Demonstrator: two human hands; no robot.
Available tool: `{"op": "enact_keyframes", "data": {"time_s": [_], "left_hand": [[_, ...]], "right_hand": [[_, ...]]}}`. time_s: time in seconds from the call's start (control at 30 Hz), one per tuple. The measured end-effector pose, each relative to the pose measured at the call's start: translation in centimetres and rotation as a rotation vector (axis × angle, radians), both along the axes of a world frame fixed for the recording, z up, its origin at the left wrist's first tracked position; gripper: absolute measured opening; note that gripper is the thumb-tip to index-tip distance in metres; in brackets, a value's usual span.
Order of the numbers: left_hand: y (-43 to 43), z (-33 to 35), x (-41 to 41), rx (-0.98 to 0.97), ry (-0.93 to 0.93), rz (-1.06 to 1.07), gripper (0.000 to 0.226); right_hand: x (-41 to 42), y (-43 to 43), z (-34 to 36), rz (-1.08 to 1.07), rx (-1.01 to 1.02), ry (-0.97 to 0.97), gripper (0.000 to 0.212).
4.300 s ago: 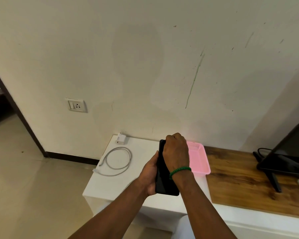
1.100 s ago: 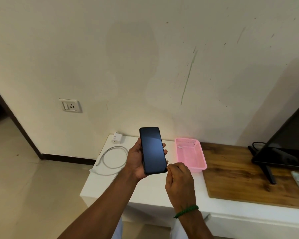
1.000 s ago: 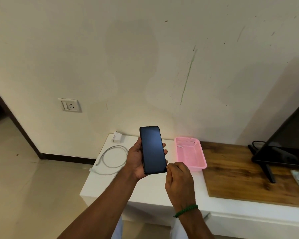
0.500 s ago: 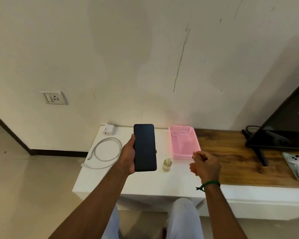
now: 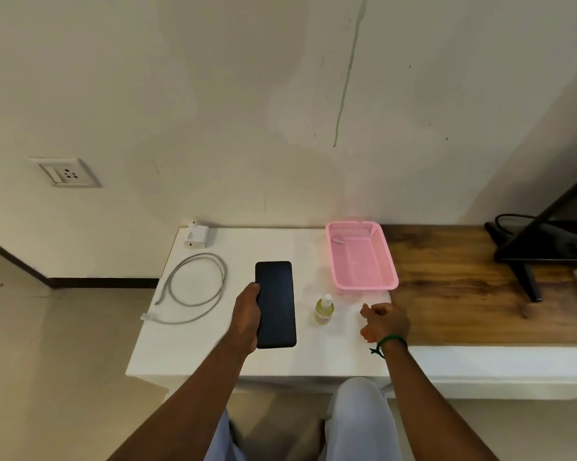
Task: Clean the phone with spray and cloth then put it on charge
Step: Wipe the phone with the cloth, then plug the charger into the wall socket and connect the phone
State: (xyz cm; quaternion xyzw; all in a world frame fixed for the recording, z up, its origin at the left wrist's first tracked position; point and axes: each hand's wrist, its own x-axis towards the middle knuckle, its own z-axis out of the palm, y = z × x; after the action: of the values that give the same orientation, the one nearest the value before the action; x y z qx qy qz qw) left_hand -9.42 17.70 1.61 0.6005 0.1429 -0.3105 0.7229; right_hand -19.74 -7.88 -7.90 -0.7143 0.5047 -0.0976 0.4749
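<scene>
My left hand [image 5: 247,322] grips the black phone [image 5: 275,304] by its left edge, dark screen up, over the white table [image 5: 194,354]. A small spray bottle [image 5: 323,309] of yellowish liquid with a white cap stands upright just right of the phone. My right hand [image 5: 385,322], with a green wristband, hovers right of the bottle without touching it. Its fingers are curled, and I cannot tell whether anything is inside them. No cloth shows. The white charging cable [image 5: 194,287] lies coiled on the table's left, with the white charger plug [image 5: 195,236] behind it.
A pink plastic basket [image 5: 385,261] sits behind the bottle with a small white item inside. A wall socket [image 5: 66,173] is on the wall to the left. Right of the table are a wooden top [image 5: 463,294] and a screen's black stand [image 5: 526,281].
My right hand left the phone's lower corner and swung out right of the spray bottle. My left hand lowered the phone toward the table. The camera tilted down.
</scene>
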Motion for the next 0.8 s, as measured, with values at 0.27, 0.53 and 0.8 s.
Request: {"op": "enact_keyframes", "data": {"time_s": [0.27, 0.53, 0.8], "left_hand": [[-1.0, -2.9, 0.1, 0.033, 0.032, -0.014, 0.026], [-0.9, -4.0, 0.5, -0.001, 0.068, 0.006, 0.029], [-0.4, -4.8, 1.3, -0.050, 0.073, -0.003, 0.028]], "right_hand": [[0.9, 1.6, 2.2, 0.090, -0.164, 0.081, 0.026], [0.8, 1.2, -0.2, 0.158, -0.251, 0.167, 0.040], [1.3, 9.9, 8.2, 0.191, -0.383, -0.222, 0.007]]}}
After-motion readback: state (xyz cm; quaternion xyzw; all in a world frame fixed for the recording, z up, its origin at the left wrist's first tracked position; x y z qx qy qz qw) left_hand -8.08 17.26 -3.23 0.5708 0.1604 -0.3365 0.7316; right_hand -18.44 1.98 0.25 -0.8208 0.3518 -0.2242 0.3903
